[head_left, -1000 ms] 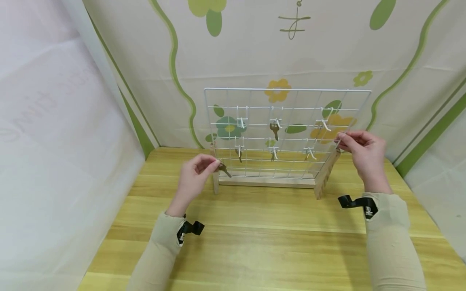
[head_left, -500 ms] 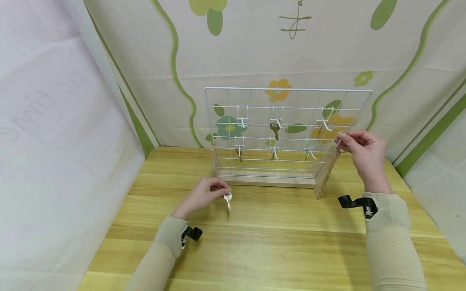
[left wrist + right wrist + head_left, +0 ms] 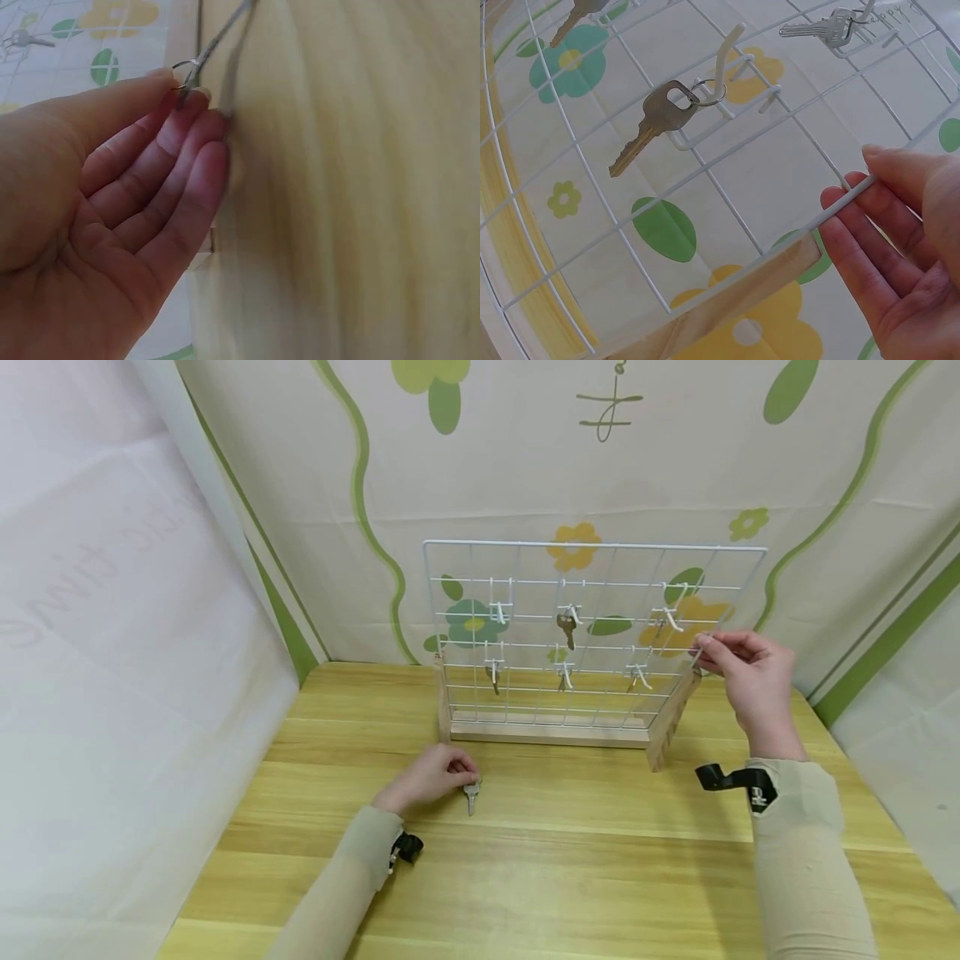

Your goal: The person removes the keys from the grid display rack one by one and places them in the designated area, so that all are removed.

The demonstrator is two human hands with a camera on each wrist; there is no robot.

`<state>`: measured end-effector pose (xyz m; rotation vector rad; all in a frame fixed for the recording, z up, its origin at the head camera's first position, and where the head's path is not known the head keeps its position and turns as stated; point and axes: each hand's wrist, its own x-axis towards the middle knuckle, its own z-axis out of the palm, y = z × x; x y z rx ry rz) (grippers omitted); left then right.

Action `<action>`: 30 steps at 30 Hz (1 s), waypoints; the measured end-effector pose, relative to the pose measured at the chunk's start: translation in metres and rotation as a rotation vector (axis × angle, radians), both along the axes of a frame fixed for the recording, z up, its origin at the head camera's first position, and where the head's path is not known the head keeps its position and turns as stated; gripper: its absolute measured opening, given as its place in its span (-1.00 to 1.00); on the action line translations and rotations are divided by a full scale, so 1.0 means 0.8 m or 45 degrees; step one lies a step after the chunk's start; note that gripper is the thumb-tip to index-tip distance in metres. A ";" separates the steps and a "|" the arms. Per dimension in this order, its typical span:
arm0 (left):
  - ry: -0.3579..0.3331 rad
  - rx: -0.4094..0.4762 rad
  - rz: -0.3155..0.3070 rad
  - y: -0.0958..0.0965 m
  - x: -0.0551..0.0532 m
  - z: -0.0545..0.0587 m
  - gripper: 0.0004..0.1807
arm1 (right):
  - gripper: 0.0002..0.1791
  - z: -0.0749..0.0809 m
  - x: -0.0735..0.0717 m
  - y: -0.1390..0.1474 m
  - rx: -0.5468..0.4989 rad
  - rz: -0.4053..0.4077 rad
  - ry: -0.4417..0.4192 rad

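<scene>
Low over the wooden table in the head view, my left hand (image 3: 437,775) pinches the small ring of a silver key (image 3: 471,798), whose blade points toward the near edge. The left wrist view shows the ring (image 3: 188,63) between thumb and fingertips, the key overlapping the tabletop. A white wire grid rack (image 3: 517,542) stands at the back. On its right side wire, my right hand (image 3: 761,685) grips with thumb and fingers. Several keys hang from the rack's white hooks; in the right wrist view a brass-toned key (image 3: 664,112) and a silver key (image 3: 832,28) show clearly.
The rack sits in a wooden base (image 3: 551,737) with a side foot (image 3: 663,735) at the right. Behind it rises a white fabric wall (image 3: 510,477) printed with flowers, and another fabric panel (image 3: 112,693) borders the left. The wood-grain table (image 3: 570,877) extends toward the person.
My left hand has moved down and toward the person from beside the rack's left foot, carrying the key close over the table. The right hand stays on the rack's side.
</scene>
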<state>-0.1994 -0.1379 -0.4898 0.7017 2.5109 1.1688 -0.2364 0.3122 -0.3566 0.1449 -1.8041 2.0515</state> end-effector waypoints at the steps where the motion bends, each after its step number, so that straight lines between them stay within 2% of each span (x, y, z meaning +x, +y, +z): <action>1: 0.019 -0.018 0.002 0.001 0.000 -0.001 -0.94 | -0.82 0.000 0.000 0.000 -0.001 0.000 -0.003; 7: 0.094 -0.058 0.013 0.004 -0.002 -0.004 -0.95 | -0.86 0.000 -0.002 0.001 -0.003 -0.002 0.004; 21: 0.105 -0.059 0.041 0.004 -0.005 -0.011 -0.91 | -0.92 0.001 -0.002 -0.001 -0.005 0.003 0.002; 27: 0.021 0.081 0.112 0.000 -0.003 -0.005 -0.77 | -0.87 -0.001 -0.003 0.000 -0.025 0.002 -0.007; 30: 0.015 0.181 0.177 -0.002 -0.003 0.011 -0.73 | -0.82 -0.002 -0.002 0.001 -0.029 -0.001 -0.008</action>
